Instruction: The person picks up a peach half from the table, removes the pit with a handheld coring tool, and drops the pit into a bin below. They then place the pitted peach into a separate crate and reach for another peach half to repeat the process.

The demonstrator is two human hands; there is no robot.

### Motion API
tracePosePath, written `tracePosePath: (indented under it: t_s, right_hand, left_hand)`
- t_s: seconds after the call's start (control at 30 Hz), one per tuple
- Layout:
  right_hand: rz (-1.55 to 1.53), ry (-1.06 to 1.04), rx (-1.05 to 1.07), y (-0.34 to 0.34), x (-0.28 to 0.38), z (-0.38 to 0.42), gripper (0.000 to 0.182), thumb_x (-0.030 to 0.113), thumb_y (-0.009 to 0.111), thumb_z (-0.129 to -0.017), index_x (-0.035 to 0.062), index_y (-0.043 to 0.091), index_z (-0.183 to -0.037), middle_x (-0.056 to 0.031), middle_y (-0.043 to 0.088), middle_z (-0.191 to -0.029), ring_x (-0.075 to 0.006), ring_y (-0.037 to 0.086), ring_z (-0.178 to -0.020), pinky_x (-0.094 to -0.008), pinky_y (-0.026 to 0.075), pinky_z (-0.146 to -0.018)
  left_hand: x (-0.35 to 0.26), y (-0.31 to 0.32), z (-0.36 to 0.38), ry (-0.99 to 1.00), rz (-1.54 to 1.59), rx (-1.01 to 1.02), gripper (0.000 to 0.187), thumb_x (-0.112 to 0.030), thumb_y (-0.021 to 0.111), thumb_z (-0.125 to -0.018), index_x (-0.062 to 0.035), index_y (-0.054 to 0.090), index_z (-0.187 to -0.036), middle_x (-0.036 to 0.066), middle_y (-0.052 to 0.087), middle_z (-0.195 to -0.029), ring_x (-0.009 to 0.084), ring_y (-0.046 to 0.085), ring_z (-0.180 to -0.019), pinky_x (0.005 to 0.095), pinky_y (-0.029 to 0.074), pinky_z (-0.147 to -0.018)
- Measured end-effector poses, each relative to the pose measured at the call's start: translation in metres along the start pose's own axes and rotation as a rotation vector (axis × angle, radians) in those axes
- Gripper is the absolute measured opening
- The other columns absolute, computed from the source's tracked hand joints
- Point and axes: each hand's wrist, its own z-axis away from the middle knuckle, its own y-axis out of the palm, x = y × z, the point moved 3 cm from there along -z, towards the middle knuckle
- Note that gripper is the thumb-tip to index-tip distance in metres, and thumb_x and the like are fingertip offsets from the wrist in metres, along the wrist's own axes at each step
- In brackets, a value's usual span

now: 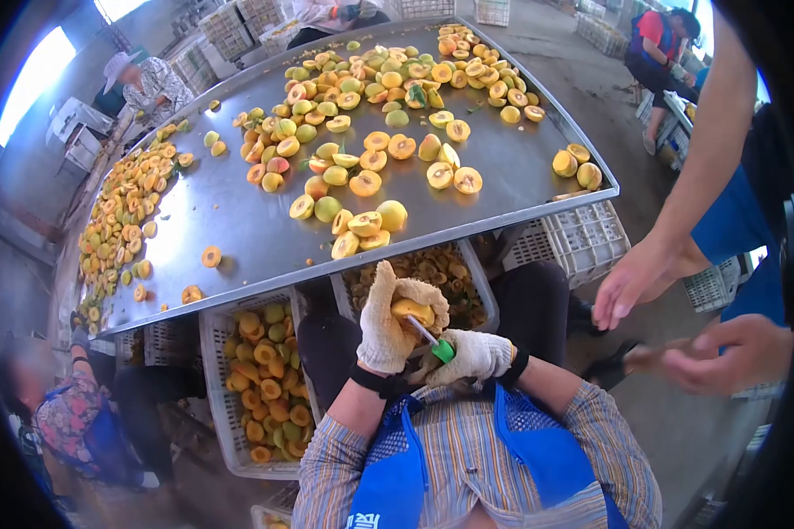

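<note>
Both my hands wear white knit gloves and are over my lap, just off the table's front edge. My left hand [386, 328] is wrapped round a yellow-orange fruit half [412, 311]. In my right hand [476, 356] is a tool with a green handle [444, 351] and a thin metal shaft [423, 331], whose tip meets the fruit. Beneath my hands is a crate of small brown-orange pieces [450, 280]. Many halved fruits [366, 183] lie on the metal table [265, 231] in front.
A white crate [218, 401] of fruit halves stands at my left, and another crate [588, 231] is under the table's right corner. At the right, a standing person's two bare hands [640, 273] reach in. Other people sit around the table and at the back right.
</note>
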Motion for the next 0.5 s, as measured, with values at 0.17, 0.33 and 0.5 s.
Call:
tracePosePath:
  t_s: [0.17, 0.33, 0.5]
  right_hand:
    - [0.823, 0.019, -0.159, -0.017, 0.012, -0.006, 0.023, 0.011, 0.071, -0.087, 0.0074, 0.073, -0.109, -0.0075, 0.076, -0.100, -0.0146, 0.071, -0.087, -0.0309, 0.058, -0.077]
    - [1.999, -0.179, 0.415, 0.023, 0.106, 0.143, 0.035, 0.018, 0.049, -0.101, -0.0032, 0.056, -0.129, -0.0057, 0.066, -0.108, -0.0157, 0.063, -0.104, -0.0244, 0.051, -0.087]
    - [1.331, 0.270, 0.322, -0.016, 0.009, 0.105, 0.039, 0.017, 0.044, -0.103, -0.0033, 0.052, -0.136, -0.0085, 0.055, -0.125, -0.0130, 0.055, -0.114, -0.0246, 0.045, -0.094]
  left_hand:
    - [0.003, 0.005, -0.002, -0.127, 0.121, -0.041, 0.062, -0.059, 0.050, -0.099, -0.0034, 0.067, -0.077, 0.016, 0.068, -0.077, 0.0313, 0.066, -0.067, 0.0406, 0.053, -0.054]
    - [-0.003, 0.001, -0.002, -0.162, -0.139, -0.199, 0.058, -0.054, 0.052, -0.100, -0.0037, 0.065, -0.076, 0.016, 0.067, -0.076, 0.0313, 0.065, -0.065, 0.0419, 0.053, -0.054]
    - [0.017, -0.008, -0.015, -0.081, 0.312, 0.331, 0.065, -0.063, 0.046, -0.098, -0.0052, 0.066, -0.075, 0.017, 0.066, -0.074, 0.0338, 0.063, -0.063, 0.0419, 0.053, -0.056]
